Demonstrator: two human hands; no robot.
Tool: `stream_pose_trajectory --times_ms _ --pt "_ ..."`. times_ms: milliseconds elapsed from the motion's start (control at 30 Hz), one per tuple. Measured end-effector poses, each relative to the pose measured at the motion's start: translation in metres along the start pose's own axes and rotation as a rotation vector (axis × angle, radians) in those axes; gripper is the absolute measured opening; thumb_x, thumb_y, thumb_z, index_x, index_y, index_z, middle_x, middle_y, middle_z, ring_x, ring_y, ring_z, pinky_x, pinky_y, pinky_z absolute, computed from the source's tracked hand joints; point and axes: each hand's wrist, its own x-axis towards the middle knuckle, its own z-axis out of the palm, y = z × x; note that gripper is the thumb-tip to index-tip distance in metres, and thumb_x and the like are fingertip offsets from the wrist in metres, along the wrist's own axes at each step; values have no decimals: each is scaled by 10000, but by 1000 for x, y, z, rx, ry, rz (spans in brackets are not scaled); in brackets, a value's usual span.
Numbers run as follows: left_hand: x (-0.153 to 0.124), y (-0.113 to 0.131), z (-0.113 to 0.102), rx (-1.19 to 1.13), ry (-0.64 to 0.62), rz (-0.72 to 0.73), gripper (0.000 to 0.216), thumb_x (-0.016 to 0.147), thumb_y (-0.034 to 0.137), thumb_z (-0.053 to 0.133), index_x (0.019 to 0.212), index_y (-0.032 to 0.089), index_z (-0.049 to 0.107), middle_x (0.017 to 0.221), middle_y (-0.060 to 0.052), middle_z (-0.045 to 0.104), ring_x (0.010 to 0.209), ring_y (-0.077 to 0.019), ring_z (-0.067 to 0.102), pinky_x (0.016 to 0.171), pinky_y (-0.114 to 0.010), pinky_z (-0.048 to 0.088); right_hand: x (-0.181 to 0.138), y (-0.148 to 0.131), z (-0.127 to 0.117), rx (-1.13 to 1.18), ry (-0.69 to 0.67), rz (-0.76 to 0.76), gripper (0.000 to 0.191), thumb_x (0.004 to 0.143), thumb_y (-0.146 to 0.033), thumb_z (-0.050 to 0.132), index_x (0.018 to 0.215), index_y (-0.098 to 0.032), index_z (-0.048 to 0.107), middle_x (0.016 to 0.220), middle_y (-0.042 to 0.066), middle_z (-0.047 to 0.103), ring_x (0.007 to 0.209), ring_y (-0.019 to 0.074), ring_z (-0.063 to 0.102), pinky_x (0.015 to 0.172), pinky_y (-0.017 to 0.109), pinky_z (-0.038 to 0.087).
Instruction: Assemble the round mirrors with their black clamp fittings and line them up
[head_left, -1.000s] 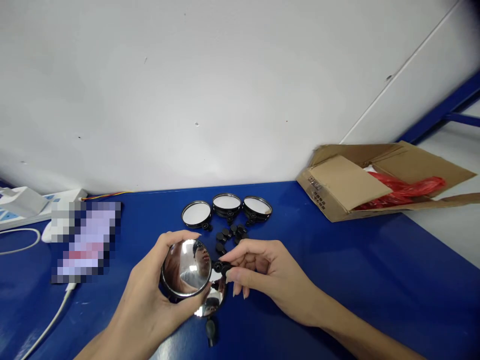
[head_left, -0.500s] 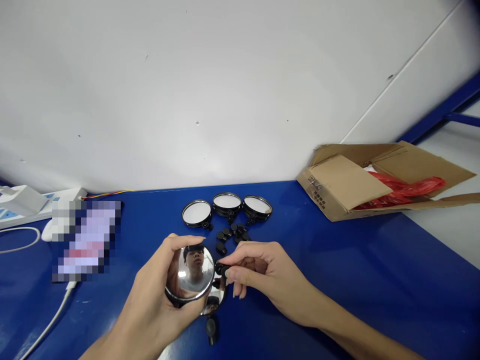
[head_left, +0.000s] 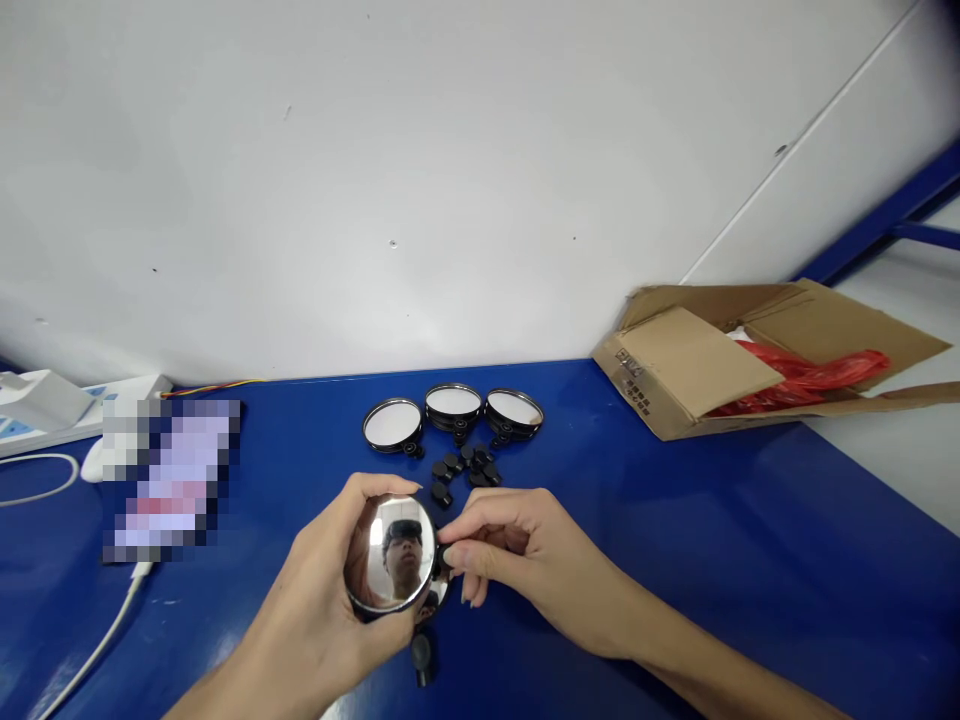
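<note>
My left hand [head_left: 315, 610] is wrapped round a small round convex mirror [head_left: 391, 553], held over the blue table [head_left: 675, 560] with its shiny face up. My right hand [head_left: 517, 560] pinches a small black mount piece [head_left: 448, 556] at the mirror's right edge. A second mirror lies under the held one, mostly hidden. A black stem piece [head_left: 421, 656] lies on the table just below the hands. Behind the hands, several small black pieces [head_left: 465, 466] are scattered, and three more round mirrors [head_left: 452, 407] sit in a row.
An open cardboard box [head_left: 697, 370] with red plastic inside lies at the back right. A white power strip [head_left: 52, 405] and white cable [head_left: 97, 640] are at the left, beside a blurred-out item [head_left: 169, 480]. A white wall stands behind.
Both hands and the held mirror have shifted slightly to the right and together; the right fingers have closed in against the mirror's edge, hiding more of the black piece.
</note>
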Motion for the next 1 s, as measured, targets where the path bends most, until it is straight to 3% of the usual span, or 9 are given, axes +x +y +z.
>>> stream_pose_trajectory --times_ms 200,367,567,700,1000 --pt "0 8 -1 -9 19 -10 577 774 240 885 1281 333 625 947 50 764 759 -180 710 665 -265 595 -4 -7 4 -128 7 -65 215 1028 -448 856 1088 -245 892 936 1 746 747 131 755 741 267 620" --pt "0 17 -3 2 86 -9 619 737 286 959 1263 362 642 907 82 753 742 -168 687 679 -248 594 -5 -5 2 -561 72 -392 196 1084 -373 803 1244 -273 856 946 3 747 837 145 704 787 270 569" --pt "-5 14 2 37 141 19 590 753 287 911 1272 350 636 975 70 775 748 -170 703 685 -264 597 -6 4 4 -731 137 -609 192 1124 -303 740 1257 -181 804 942 30 744 775 144 685 728 265 557" --pt "-5 6 2 62 142 37 612 779 306 920 1301 346 605 900 80 758 703 -171 704 665 -271 593 -5 8 5 -782 183 -672 197 1117 -286 748 1262 -160 792 917 34 744 736 146 675 693 275 552" --pt "-1 4 0 38 80 53 574 786 263 894 1279 348 613 974 57 792 741 -191 733 670 -285 602 -2 8 -3 -817 85 -665 212 1139 -344 714 1265 -188 784 921 34 729 743 149 661 686 270 542"
